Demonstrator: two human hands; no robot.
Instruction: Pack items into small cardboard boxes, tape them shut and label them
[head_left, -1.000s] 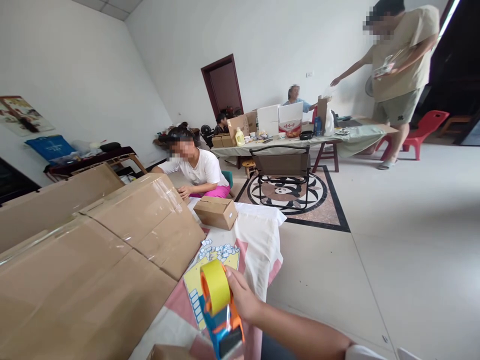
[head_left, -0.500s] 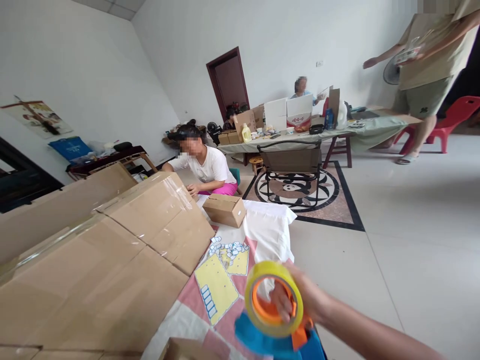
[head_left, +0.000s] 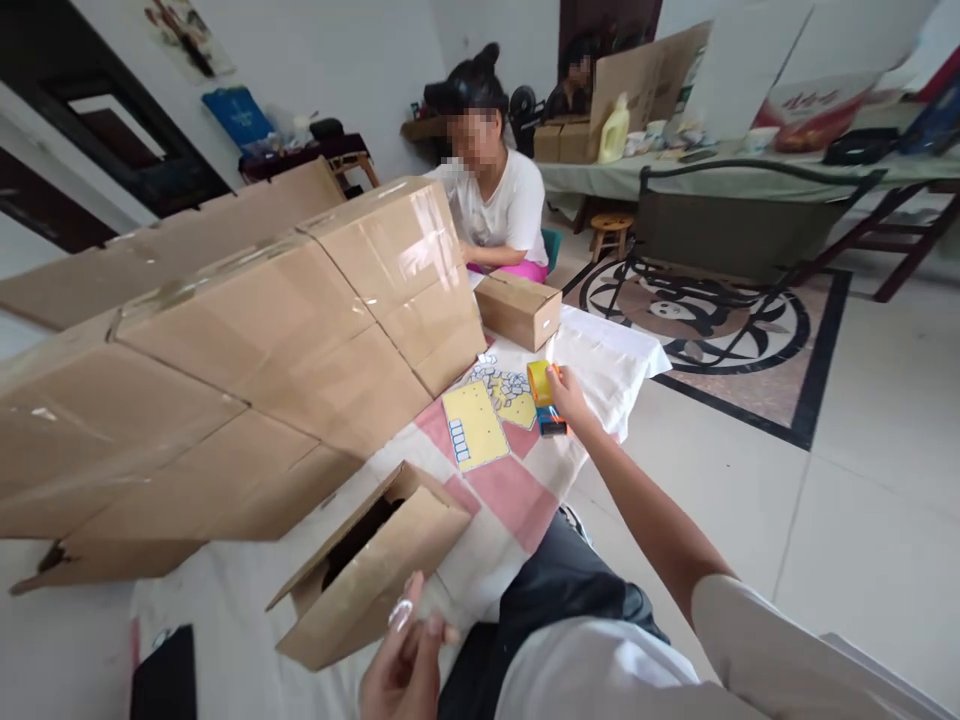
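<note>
While gripping tape dispenser (head_left: pixel 539 384) in right hand (head_left: pixel 570 395) beyond open carton (head_left: pixel 386 578), brace that carton with left hand (head_left: pixel 409 668), curled, contents unclear, beside it.

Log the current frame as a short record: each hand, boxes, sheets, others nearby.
Right hand: holds tape dispenser with yellow roll
Left hand: at open box's near side, contact unclear; something shiny on one finger
Open box: on cloth, top gaping
Closed box: at cloth's far end
Sheets: yellow, between the two boxes
Others nearby: person in white shirt, beyond closed box; another further back
</note>
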